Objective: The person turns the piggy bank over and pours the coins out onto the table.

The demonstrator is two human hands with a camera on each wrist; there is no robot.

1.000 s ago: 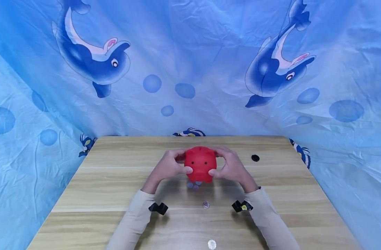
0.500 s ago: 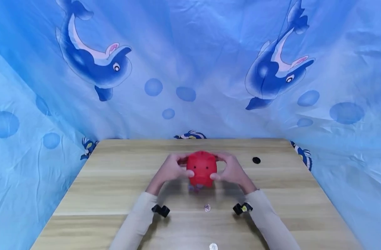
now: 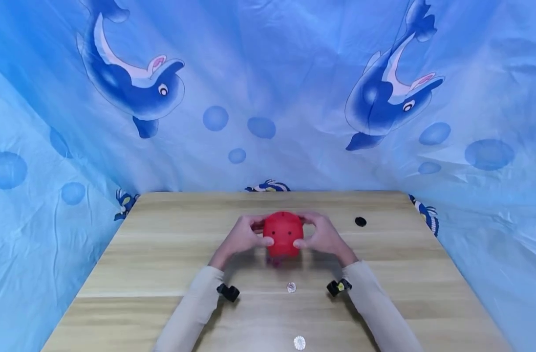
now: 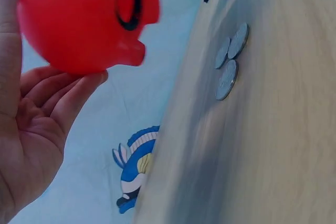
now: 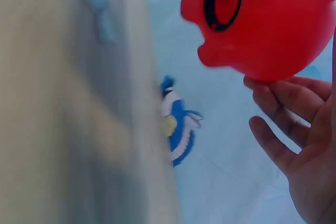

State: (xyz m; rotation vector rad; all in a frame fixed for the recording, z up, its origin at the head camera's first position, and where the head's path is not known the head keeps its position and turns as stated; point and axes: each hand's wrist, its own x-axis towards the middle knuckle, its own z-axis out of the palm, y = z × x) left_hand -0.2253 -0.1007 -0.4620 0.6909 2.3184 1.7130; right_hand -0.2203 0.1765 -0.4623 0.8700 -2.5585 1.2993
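A red piggy bank (image 3: 283, 235) is held up over the table between both hands, its face toward me. My left hand (image 3: 246, 234) grips one side, thumb on the front and fingers behind. My right hand (image 3: 322, 236) grips the other side the same way. On the bank's underside, a black-ringed round hole (image 4: 127, 1) shows in the left wrist view, facing the table. Below it lie a few silvery coins (image 4: 227, 80), close together on the wood; in the head view they are blurred and partly hidden by the bank.
Nearer to me on the wooden table (image 3: 162, 274) lie one coin (image 3: 291, 287) and another coin (image 3: 299, 342) by the front. A small black disc (image 3: 360, 221) lies at the back right. Blue dolphin-printed cloth (image 3: 268, 98) hangs behind and beside the table.
Both hands keep their grip on the piggy bank, which sits slightly lower over the table than a second ago. The coins under it look more blurred and more covered.
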